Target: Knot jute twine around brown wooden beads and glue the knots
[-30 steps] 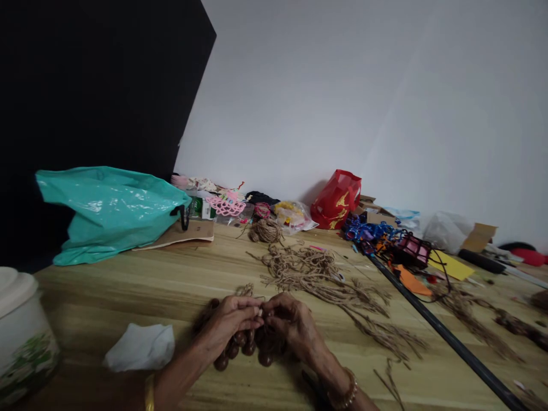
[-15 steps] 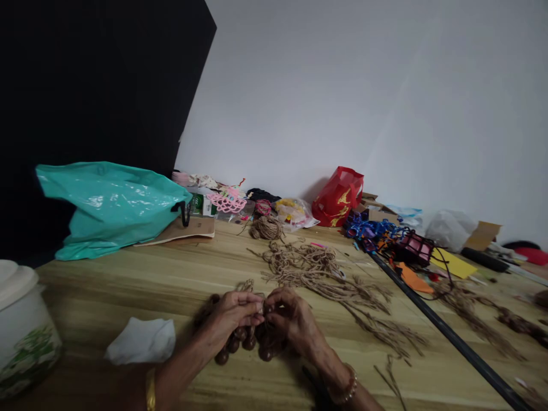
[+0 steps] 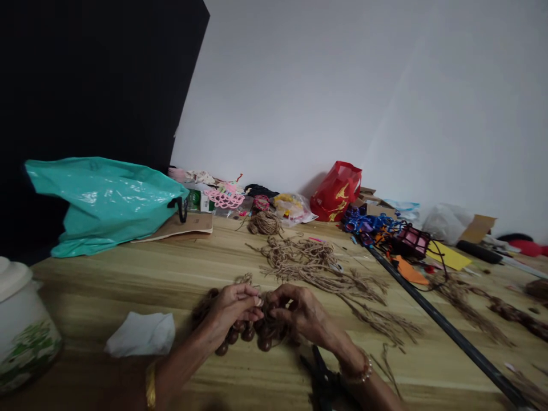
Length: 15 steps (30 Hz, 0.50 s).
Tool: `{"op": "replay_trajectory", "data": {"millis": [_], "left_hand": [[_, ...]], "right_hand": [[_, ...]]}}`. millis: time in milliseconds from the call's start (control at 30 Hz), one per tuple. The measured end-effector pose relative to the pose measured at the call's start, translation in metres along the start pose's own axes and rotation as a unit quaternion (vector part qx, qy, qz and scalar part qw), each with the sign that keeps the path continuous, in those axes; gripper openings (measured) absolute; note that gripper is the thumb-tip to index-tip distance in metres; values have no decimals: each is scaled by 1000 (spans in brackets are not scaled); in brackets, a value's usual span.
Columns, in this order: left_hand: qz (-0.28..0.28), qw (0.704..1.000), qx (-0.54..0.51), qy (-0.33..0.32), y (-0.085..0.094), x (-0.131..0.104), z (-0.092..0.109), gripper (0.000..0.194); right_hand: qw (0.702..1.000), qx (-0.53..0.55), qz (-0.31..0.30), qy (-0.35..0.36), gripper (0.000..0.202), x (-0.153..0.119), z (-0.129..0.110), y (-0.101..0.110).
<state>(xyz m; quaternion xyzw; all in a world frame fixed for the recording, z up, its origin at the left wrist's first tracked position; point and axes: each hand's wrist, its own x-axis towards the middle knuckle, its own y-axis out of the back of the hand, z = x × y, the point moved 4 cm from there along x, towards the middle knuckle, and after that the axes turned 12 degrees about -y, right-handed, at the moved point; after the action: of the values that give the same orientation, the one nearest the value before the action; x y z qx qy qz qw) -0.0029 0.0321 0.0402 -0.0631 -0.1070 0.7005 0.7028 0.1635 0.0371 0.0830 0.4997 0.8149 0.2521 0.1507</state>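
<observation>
Close together over the table, both hands work on a piece of brown cord strung with round, shiny brown beads [image 3: 264,342]. My left hand [image 3: 233,308] is closed, thumb and fingertips pinching the cord at the top of the beads. Just right of it, my right hand [image 3: 299,311] is curled, its thumb and forefinger pinched on the same cord. The exact strand between the fingertips is too small to make out. Beads hang below and between the hands, and more lie partly hidden behind my left hand. A dark tool like pliers [image 3: 323,377] lies beneath my right forearm.
Loose brown cords [image 3: 308,262] spread beyond my hands, with a cord bundle [image 3: 264,222] behind. A white cloth [image 3: 141,334] and lidded bucket [image 3: 25,331] stand left. A teal bag [image 3: 111,205], red bag [image 3: 338,191] and black bar [image 3: 445,325] lie around.
My right hand has turned slightly and shifted a little right, still at the cord. More of the dark tool shows under my right forearm. The whole view has shifted slightly.
</observation>
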Motion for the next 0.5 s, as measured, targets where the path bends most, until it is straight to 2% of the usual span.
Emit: {"op": "replay_trajectory", "data": {"millis": [33, 100, 200, 300, 367, 433, 500], "left_hand": [[-4, 1000, -4, 1, -1, -1, 0, 26], [-13, 1000, -9, 4, -4, -2, -1, 27], [-25, 999, -9, 18, -6, -3, -1, 28], [-29, 999, -11, 27, -7, -4, 0, 30], [-29, 999, -17, 21, -8, -4, 1, 30], [-34, 999, -25, 13, -8, -4, 2, 29], [-37, 999, -28, 13, -9, -4, 2, 29]], "right_hand": [[998, 5, -57, 1, 15, -4, -4, -2], [991, -15, -130, 25, 13, -13, -11, -5], [977, -134, -141, 84, 12, -22, -17, -15], [948, -231, -180, 127, 20, -27, -19, -34], [932, -273, -180, 156, 22, -29, -21, -46], [918, -321, -175, 153, 19, -31, -19, -56], [926, -316, -164, 122, 15, -34, -16, -61]]}}
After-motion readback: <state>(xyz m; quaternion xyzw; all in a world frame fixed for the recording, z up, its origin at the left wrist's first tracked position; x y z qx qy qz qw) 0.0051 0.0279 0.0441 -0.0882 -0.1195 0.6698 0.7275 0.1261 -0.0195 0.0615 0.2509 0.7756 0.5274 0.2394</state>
